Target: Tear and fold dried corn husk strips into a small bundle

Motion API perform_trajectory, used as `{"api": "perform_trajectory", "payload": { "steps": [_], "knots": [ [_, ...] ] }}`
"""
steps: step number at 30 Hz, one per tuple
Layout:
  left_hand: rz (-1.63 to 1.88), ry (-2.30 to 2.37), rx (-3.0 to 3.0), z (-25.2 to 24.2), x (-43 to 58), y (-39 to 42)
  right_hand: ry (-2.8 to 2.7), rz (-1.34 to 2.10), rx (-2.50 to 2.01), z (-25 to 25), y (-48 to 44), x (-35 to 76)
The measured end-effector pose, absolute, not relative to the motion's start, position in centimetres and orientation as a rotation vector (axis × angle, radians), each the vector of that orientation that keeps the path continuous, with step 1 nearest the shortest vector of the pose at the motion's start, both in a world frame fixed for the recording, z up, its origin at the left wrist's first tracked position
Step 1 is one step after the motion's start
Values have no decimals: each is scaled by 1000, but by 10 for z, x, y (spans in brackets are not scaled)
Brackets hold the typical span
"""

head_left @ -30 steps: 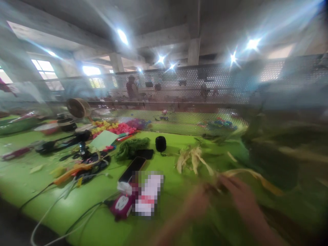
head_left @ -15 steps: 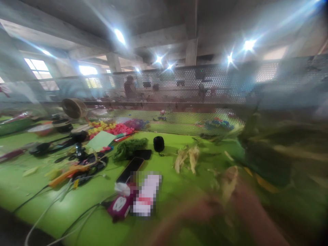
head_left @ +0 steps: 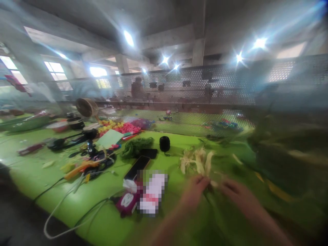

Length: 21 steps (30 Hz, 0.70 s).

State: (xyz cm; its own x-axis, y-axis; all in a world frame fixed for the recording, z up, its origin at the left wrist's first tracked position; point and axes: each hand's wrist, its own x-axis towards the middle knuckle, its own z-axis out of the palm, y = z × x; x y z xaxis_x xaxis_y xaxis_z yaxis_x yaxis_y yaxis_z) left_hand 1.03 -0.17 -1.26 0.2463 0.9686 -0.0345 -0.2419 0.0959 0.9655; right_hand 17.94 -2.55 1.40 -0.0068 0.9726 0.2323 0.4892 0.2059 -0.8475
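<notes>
Husk-like strips (head_left: 201, 160): pale, dry-looking and ribbon-like, lying in a loose bunch on the near right part of the table, just in front of the left hand's fingertips.
Handling of the strips: judging by their thin, curled look, very light and papery, soft enough to bend yet likely to split along their length if tugged; not slippery, I would think.
Where to take hold: best, in my judgement, at the gathered lower ends, with a light pinch, since the loose tips would fray or tear first.
Look of the strips: cream to straw-yellow, wrinkled, edges uneven, some tips standing up and others drooping.
Left hand (head_left: 192, 192): thumb and fingers pinched together on the lower end of the strips nearest it.
Right hand (head_left: 235, 191): fingers bent, just beside the left hand and apart from it; blur there is heavy, so I cannot tell whether it grips anything.
Black round object (head_left: 164, 144): beyond the strips, to their left.
Phone (head_left: 138, 167): dark screen up, farther left, near a green tangled bundle (head_left: 137, 147).
Purple pack (head_left: 127, 202): near the front edge of the bright green table (head_left: 112, 222).
Perforated screen (head_left: 174, 90): upright along the far side.
</notes>
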Motion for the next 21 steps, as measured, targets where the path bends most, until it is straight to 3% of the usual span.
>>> {"api": "perform_trajectory", "payload": {
  "steps": [21],
  "knots": [
    [1291, 838, 700, 4, 1, 0, -1632, 980, -1613, 27, -14, 197]
  ]
}}
